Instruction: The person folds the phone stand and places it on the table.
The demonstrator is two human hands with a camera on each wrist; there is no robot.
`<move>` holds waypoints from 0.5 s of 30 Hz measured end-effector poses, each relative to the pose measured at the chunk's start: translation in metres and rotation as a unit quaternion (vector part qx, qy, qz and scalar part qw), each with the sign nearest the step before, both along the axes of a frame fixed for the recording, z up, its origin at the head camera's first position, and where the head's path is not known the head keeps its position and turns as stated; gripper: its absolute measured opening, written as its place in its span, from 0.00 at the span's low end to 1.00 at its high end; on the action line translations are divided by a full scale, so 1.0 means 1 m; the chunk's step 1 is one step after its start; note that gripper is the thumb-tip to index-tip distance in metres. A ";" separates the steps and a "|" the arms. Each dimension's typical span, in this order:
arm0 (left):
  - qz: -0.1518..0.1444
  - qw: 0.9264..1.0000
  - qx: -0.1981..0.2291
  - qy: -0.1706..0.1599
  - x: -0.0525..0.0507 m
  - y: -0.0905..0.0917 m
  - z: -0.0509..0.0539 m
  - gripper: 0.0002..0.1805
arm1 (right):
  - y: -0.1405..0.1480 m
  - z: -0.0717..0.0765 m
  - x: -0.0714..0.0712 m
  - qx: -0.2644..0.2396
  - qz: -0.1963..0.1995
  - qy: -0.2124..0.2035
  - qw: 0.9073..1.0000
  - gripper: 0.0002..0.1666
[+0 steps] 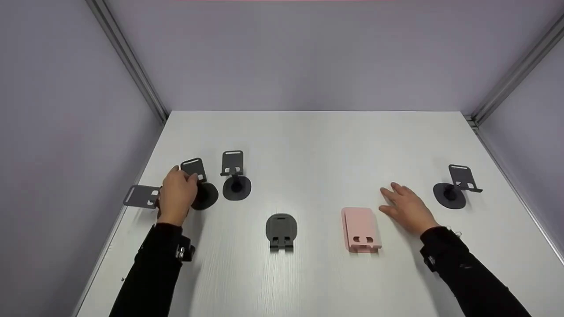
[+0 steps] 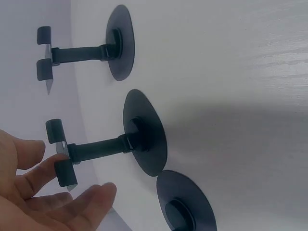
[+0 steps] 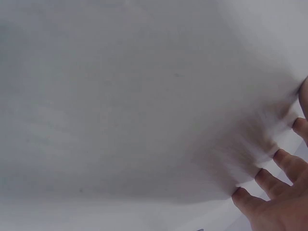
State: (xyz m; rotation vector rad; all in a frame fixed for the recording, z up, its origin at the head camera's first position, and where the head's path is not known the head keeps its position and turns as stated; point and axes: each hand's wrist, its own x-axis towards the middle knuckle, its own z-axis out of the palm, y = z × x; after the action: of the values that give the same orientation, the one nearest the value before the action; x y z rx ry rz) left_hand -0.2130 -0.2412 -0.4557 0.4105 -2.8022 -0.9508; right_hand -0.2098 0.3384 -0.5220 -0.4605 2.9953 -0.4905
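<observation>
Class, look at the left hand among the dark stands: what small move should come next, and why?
Perhaps ease the left hand clear of the dark stand nearest it: its plate is already raised above its base, while the pink stand lies folded.

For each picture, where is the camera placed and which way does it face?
Head: worn on the head, facing forward and down over the white table; left hand, right hand and black sleeves show.
Left wrist: on that wrist, facing three dark stands; part of the left hand, lower left.
Right wrist: on that wrist, facing the white table; part of the right hand, lower right.
Head and left wrist share the left hand and the three dark stands.
</observation>
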 end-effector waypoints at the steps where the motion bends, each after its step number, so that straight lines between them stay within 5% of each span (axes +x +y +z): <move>1: 0.003 1.000 0.000 0.005 0.001 0.000 0.000 0.17 | 0.000 0.000 0.000 -0.001 -0.002 -0.004 1.000 0.36; 6: 0.019 1.000 0.019 0.012 0.002 0.000 -0.001 0.13 | -0.001 0.000 0.001 -0.004 -0.002 0.001 1.000 0.36; 11: 0.026 0.999 0.041 -0.014 0.001 -0.001 -0.001 0.25 | -0.001 0.000 0.000 -0.005 -0.001 0.005 1.000 0.36; 15: 0.016 0.993 0.106 -0.057 -0.001 -0.002 -0.002 0.35 | 0.000 -0.001 -0.001 -0.008 -0.005 -0.001 1.000 0.36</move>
State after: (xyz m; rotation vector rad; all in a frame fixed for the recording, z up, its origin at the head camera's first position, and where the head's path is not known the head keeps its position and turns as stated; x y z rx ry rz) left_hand -0.2136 -0.2428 -0.4576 0.5519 -2.7925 -1.2606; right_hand -0.2103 0.3379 -0.5227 -0.4473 2.9946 -0.5167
